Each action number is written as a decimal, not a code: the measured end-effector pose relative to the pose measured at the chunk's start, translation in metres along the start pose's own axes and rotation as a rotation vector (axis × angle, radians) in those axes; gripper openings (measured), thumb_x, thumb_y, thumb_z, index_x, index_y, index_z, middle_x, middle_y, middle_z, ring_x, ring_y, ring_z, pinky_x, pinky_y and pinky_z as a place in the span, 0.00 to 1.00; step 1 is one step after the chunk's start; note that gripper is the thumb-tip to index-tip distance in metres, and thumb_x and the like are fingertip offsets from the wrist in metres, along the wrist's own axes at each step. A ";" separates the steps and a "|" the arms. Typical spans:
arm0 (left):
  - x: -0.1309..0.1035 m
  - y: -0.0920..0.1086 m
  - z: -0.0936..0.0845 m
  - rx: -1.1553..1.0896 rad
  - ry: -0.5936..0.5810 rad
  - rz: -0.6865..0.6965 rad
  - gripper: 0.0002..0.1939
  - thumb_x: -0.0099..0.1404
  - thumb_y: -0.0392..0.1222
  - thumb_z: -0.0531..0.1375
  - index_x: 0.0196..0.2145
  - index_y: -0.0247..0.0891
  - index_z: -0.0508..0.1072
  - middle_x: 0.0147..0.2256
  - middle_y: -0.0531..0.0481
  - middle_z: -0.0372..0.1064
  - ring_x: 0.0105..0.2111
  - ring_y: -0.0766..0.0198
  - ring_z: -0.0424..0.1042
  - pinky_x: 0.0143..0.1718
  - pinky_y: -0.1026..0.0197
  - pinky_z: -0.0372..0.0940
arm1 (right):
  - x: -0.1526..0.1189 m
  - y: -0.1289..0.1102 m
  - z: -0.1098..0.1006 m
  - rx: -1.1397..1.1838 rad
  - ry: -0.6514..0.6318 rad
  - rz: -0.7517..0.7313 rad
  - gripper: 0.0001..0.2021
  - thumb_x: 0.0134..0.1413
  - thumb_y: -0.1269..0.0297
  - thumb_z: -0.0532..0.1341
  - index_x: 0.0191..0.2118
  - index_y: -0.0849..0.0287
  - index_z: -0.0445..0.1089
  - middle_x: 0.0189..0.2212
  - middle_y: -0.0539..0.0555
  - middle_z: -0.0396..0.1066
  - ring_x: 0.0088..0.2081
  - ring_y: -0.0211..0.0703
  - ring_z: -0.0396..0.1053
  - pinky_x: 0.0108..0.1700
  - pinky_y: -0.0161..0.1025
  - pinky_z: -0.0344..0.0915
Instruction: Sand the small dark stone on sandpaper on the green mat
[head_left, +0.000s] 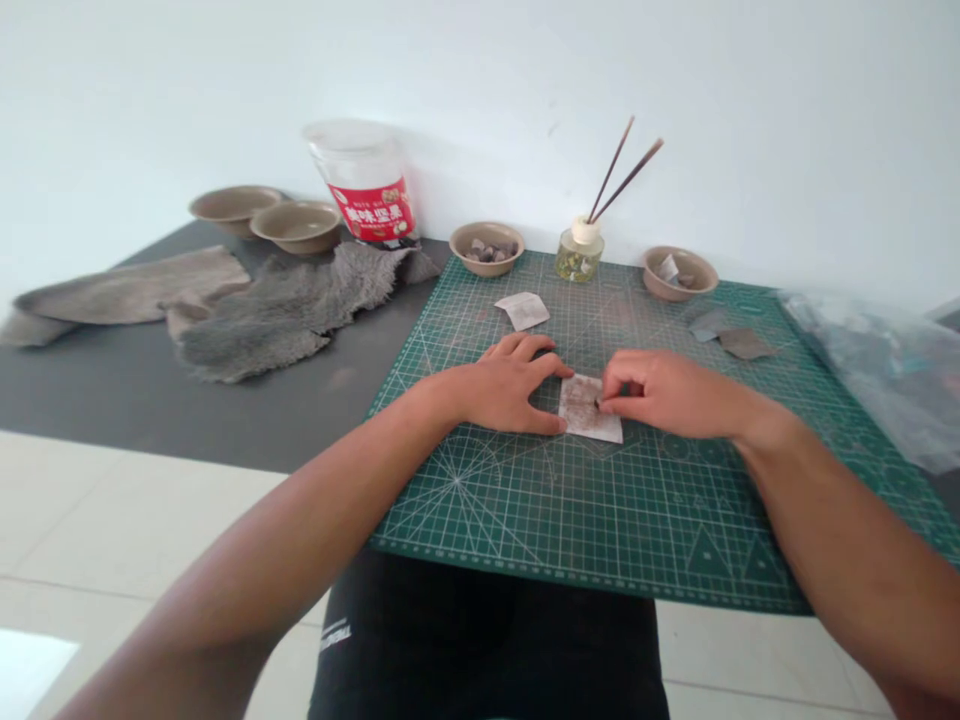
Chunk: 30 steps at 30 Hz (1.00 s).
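A whitish square sheet [583,411] with brown smudges across its surface lies flat on the green cutting mat [510,500]. My left hand [517,385] is spread out beside it, with the tips of its thumb and index finger resting on the sheet's left edge. Over the sheet's right side, my right hand [649,390] is closed in a pinch. A small dark piece [598,404] shows at its fingertips, touching or just above the sheet; its kind is too small to make out.
Behind my hands are a bowl of small stones [489,250], a reed diffuser [580,250], another bowl [679,275] and a loose pale sheet [523,310]. Grey cloths [285,310], two bowls [298,228] and a plastic tub [367,185] are left; a clear bag [885,360] is right.
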<state>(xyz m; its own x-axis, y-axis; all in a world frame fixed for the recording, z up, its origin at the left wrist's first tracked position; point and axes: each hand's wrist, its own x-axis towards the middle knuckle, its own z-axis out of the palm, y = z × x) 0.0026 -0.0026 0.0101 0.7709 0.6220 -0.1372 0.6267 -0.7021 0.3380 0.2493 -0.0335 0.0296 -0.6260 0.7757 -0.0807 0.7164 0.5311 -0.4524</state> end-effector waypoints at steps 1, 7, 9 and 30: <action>0.000 0.000 0.000 -0.002 -0.005 0.000 0.39 0.61 0.68 0.58 0.64 0.50 0.58 0.68 0.44 0.43 0.70 0.44 0.37 0.67 0.42 0.42 | 0.000 -0.002 0.000 0.033 -0.054 -0.032 0.06 0.60 0.62 0.62 0.33 0.55 0.72 0.34 0.49 0.70 0.34 0.39 0.68 0.36 0.37 0.60; 0.000 0.001 0.000 0.002 0.002 -0.009 0.39 0.61 0.67 0.58 0.64 0.49 0.59 0.68 0.42 0.42 0.69 0.43 0.37 0.67 0.42 0.43 | 0.003 -0.002 0.001 -0.039 0.128 0.029 0.06 0.61 0.63 0.62 0.33 0.57 0.72 0.33 0.51 0.70 0.36 0.42 0.68 0.38 0.39 0.60; 0.000 0.000 0.000 -0.001 -0.001 -0.007 0.39 0.61 0.68 0.58 0.64 0.50 0.58 0.68 0.43 0.43 0.69 0.44 0.37 0.67 0.42 0.43 | 0.001 -0.002 0.000 -0.042 0.057 0.030 0.06 0.60 0.62 0.62 0.33 0.56 0.72 0.33 0.51 0.70 0.35 0.42 0.68 0.37 0.39 0.60; 0.000 0.000 0.000 0.002 0.007 0.009 0.40 0.60 0.68 0.58 0.64 0.49 0.59 0.68 0.42 0.45 0.69 0.43 0.38 0.66 0.40 0.43 | 0.002 -0.007 0.003 0.030 -0.049 -0.055 0.07 0.61 0.62 0.62 0.32 0.56 0.71 0.34 0.50 0.70 0.34 0.40 0.68 0.36 0.38 0.60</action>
<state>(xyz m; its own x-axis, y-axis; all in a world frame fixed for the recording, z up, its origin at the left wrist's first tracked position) 0.0032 -0.0027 0.0099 0.7758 0.6178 -0.1280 0.6198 -0.7084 0.3376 0.2421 -0.0366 0.0298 -0.6791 0.7275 -0.0979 0.6715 0.5617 -0.4833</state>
